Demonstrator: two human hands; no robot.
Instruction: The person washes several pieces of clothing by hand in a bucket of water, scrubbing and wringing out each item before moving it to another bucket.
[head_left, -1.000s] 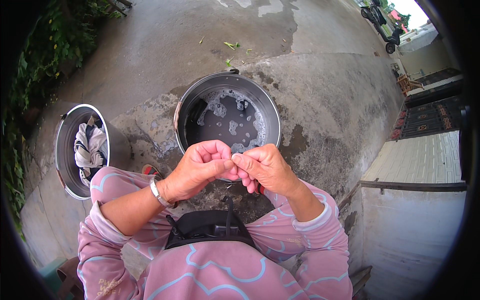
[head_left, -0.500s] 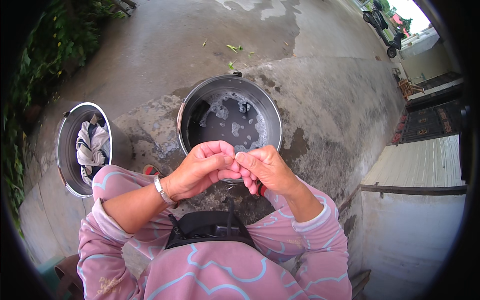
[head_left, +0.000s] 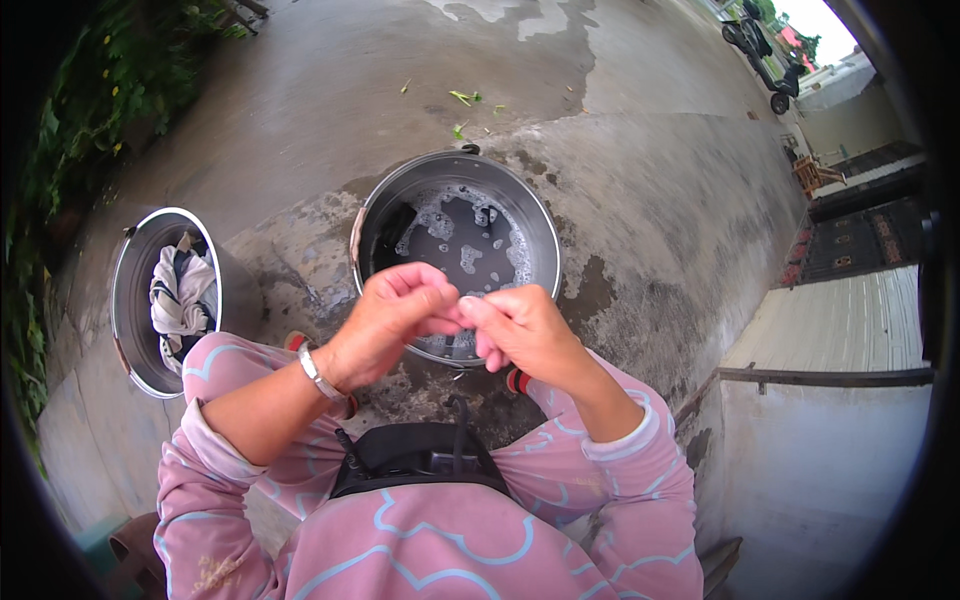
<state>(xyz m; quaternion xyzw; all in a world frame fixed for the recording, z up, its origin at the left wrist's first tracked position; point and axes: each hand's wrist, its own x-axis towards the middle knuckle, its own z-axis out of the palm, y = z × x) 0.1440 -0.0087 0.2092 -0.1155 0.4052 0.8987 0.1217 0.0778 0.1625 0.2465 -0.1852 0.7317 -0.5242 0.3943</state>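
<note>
My left hand [head_left: 385, 318], with a light bracelet at its wrist, and my right hand [head_left: 532, 332] meet at the fingertips above the near side of a metal bucket [head_left: 541, 240]. Both have thumb and fingers pinched together. Anything caught between the fingertips is too small or hidden to make out. Grey water with patches of white foam [head_left: 470, 260] lies in the bucket. Something dark shows at the water's left side, partly hidden.
A second metal bucket [head_left: 240, 285] stands at the left with white and dark cloth [head_left: 183, 300] inside. Wet concrete [head_left: 330, 110] stretches ahead, with green leaf scraps [head_left: 464, 98] on it. Plants line the left; a pale wall [head_left: 820, 460] rises at the right.
Both hands have shifted slightly up and left, the left one turning a little. Their fingertips still meet. The buckets stay in place.
</note>
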